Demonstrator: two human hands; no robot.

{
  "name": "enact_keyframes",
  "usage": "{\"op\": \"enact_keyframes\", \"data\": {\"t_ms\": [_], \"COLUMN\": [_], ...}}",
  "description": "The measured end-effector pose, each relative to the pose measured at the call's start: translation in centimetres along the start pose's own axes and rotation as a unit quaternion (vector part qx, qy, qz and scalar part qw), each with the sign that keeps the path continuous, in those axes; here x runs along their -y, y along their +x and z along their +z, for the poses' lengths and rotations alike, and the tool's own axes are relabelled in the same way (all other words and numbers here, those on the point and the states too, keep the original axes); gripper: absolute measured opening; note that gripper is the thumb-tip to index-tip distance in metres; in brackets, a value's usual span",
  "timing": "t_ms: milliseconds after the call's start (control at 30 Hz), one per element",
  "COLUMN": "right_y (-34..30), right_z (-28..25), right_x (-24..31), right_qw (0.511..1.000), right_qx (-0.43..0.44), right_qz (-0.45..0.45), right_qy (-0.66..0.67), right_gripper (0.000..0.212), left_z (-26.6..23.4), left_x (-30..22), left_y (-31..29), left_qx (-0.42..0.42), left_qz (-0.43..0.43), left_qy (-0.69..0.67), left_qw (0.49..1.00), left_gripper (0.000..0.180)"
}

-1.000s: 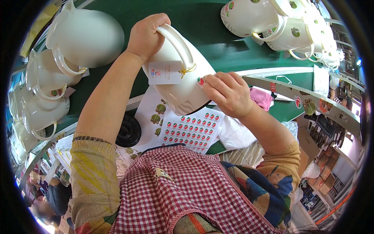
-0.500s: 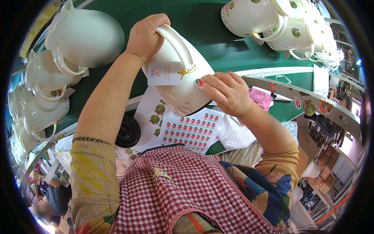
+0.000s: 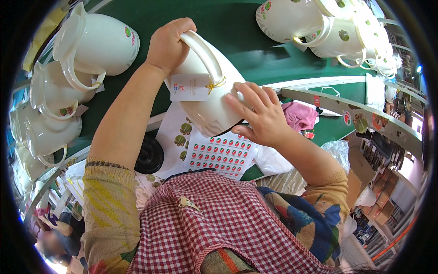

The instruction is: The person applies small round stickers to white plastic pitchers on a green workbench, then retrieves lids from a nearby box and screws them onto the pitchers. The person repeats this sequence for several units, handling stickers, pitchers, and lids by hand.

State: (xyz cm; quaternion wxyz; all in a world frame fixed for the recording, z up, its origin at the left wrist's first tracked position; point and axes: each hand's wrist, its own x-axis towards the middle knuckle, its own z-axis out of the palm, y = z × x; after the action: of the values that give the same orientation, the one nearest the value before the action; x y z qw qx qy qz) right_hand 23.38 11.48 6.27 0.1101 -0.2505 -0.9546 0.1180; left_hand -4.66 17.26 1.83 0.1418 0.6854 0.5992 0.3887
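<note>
A cream-white plastic jug [image 3: 200, 109] is held tilted above the table in front of me. My left hand [image 3: 169, 45] is closed round the top end of its handle. A white card tag [image 3: 189, 87] hangs from the handle on a gold tie. Against the jug's lower side rests my right hand [image 3: 261, 114], its fingers spread and the fingertips touching the surface. No sticker shows under those fingers; the spot they cover is hidden. Just below the jug lies a sheet of small red-and-green oval stickers [image 3: 219, 155], beside a sheet with green-brown fruit decals [image 3: 182, 130].
Several similar jugs stand at the left [image 3: 102, 45] and at the upper right [image 3: 292, 20] on the green table [image 3: 200, 11]. A black round disc [image 3: 149, 154] sits left of the sheets. A pink cloth [image 3: 299, 116] and white plastic wrap [image 3: 273, 160] lie right.
My right hand's fingers have spread from a pinch at a red-and-green sticker to lie on the jug, and the sticker is out of sight. The left hand and jug barely moved.
</note>
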Motion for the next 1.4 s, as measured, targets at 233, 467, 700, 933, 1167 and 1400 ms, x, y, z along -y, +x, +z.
{"op": "enact_keyframes", "data": {"t_ms": [233, 467, 700, 933, 1167, 1400], "right_y": [-2.6, -7.9, -9.7, -11.4, -14.3, -15.3], "right_z": [2.2, 5.7, 7.5, 9.2, 13.5, 15.9], "right_x": [-4.3, -2.4, 0.0, 1.2, 5.4, 5.3], "right_qw": [0.949, 0.792, 0.847, 0.873, 0.93, 0.955], "right_qx": [-0.201, -0.173, -0.126, -0.115, -0.059, -0.105], "right_qz": [0.177, 0.296, 0.256, 0.261, 0.214, 0.161], "right_qy": [0.165, 0.506, 0.448, 0.396, 0.292, 0.227], "right_gripper": [0.057, 0.028, 0.022, 0.028, 0.042, 0.045], "left_z": [-0.1, -1.9, 8.4, 10.6, 3.0, 3.7], "left_x": [-0.7, -8.2, -4.3, -6.9, -6.0, -7.4], "left_y": [1.6, 16.1, 21.8, 22.8, -4.6, -24.1], "left_qx": [0.002, 0.002, -0.004, 0.162, 0.337, 0.193], "left_qz": [0.001, 0.404, 0.461, 0.372, -0.106, -0.581], "left_qy": [-0.003, 0.259, 0.386, 0.413, -0.116, -0.343], "left_qw": [1.0, 0.877, 0.799, 0.816, 0.928, 0.712], "left_gripper": [0.009, 0.019, 0.007, 0.033, 0.023, 0.058]}}
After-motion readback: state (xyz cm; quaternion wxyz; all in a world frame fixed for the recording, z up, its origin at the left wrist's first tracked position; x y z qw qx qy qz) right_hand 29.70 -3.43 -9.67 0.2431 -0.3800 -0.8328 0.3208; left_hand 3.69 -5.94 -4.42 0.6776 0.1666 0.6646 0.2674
